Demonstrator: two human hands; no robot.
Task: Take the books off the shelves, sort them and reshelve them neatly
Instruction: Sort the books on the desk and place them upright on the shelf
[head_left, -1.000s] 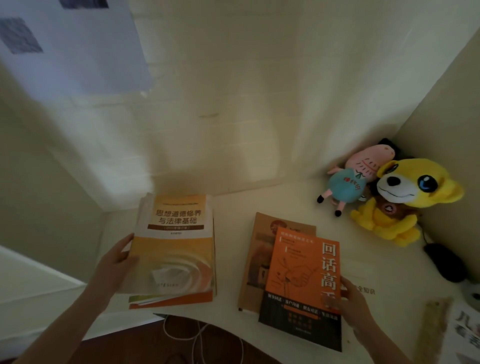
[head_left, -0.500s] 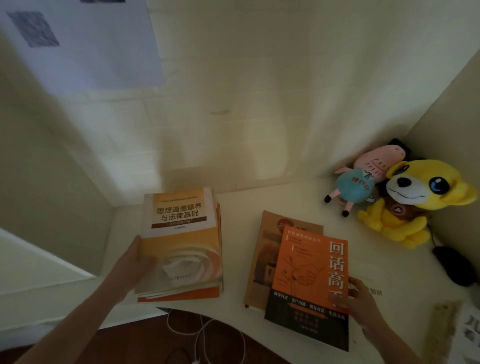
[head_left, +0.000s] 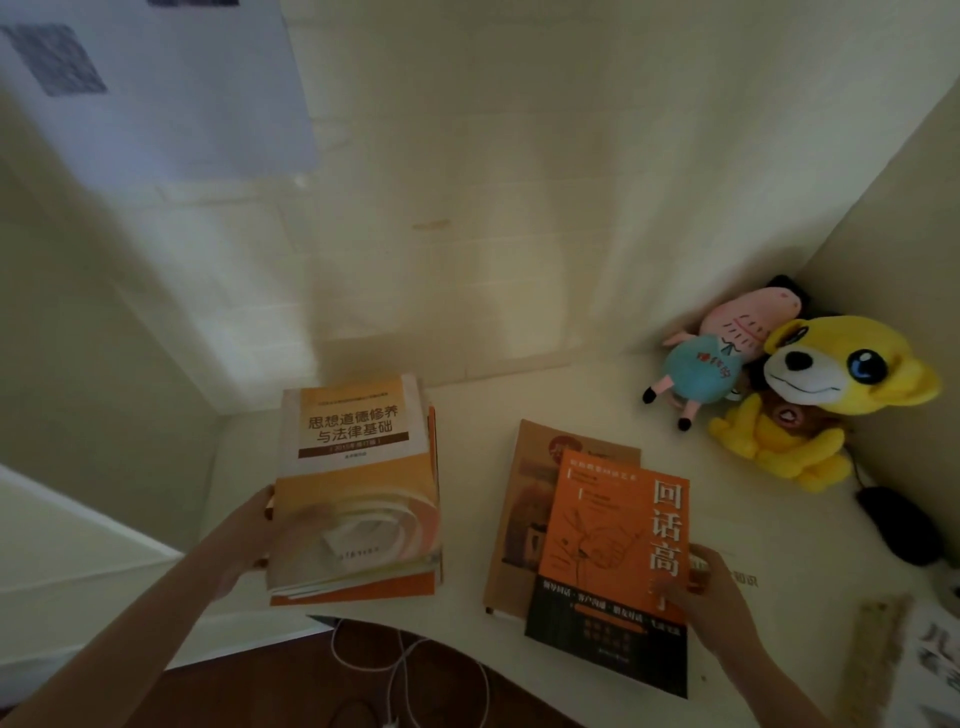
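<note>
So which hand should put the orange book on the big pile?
Right, probably. The right hand grips the orange book by its edge, while the left hand is busy holding the side of the pile.

The stack of books (head_left: 358, 493) was squared up. The lower volumes that had stuck out on the side away from the brown book (head_left: 519, 519) came into line under the top cover, which turned straighter, roughly parallel to the brown book. The left hand (head_left: 244, 540) closed in against that far side, with less of its fingers showing than before.
</note>
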